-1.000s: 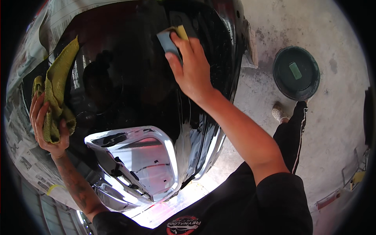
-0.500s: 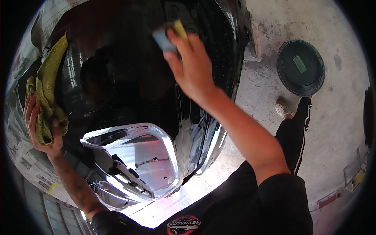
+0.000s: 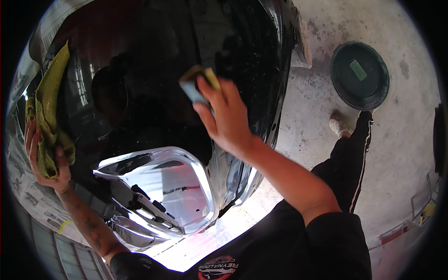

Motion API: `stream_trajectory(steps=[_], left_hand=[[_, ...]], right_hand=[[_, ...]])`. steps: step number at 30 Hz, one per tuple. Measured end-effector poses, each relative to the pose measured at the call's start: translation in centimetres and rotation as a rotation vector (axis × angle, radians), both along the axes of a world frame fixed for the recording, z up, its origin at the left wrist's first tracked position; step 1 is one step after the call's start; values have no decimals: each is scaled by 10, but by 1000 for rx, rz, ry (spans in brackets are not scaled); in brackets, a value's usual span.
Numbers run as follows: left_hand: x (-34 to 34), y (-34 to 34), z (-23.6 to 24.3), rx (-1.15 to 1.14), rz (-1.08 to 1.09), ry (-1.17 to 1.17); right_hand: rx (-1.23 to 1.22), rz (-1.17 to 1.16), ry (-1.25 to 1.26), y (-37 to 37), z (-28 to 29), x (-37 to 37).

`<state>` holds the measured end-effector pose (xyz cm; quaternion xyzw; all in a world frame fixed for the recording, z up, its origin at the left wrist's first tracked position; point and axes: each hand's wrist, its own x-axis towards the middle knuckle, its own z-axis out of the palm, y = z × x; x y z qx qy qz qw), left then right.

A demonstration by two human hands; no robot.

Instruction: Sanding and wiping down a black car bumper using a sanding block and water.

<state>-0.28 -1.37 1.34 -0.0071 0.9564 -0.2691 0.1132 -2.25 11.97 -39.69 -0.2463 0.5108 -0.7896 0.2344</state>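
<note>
My left hand [image 3: 61, 173] is closed on an olive-yellow cloth [image 3: 52, 100] at the left edge of a glossy black car body panel [image 3: 154, 51]. Much of the cloth lies folded over the panel, its tip pointing away from me. Near the panel's middle, my right hand [image 3: 229, 117] grips a small sanding block [image 3: 190, 88] against the dark surface. Pale blue-grey, brown and yellow parts of that block show past my fingers; the rest is hidden.
A chrome-rimmed opening [image 3: 175, 150] lies in the panel's near part. On the concrete floor to the right stands a dark round basin [image 3: 337, 88] with a green rectangular block [image 3: 358, 70] in it. My shoe [image 3: 337, 125] is beside the basin. Newspaper sheets [image 3: 29, 198] border the panel's left.
My right hand has drawn the sanding block toward me along the panel. My left hand and the cloth appear slightly farther left in the view. The basin appears slightly higher.
</note>
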Motion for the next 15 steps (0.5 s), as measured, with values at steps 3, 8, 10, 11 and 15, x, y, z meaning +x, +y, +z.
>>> stream_trajectory(steps=[3, 8, 10, 11, 15], left_hand=[[1, 1, -1, -4, 3, -8], [2, 0, 2, 17, -2, -13], [2, 0, 1, 13, 1, -2], [2, 0, 0, 11, 5, 10], [3, 0, 2, 7, 5, -8]], right_hand=[[-10, 30, -16, 13, -7, 24], [70, -98, 137, -48, -3, -50], [63, -93, 147, -41, -8, -44], [57, -87, 158, -35, -13, -37], [-4, -51, 191, 3, -27, 7]])
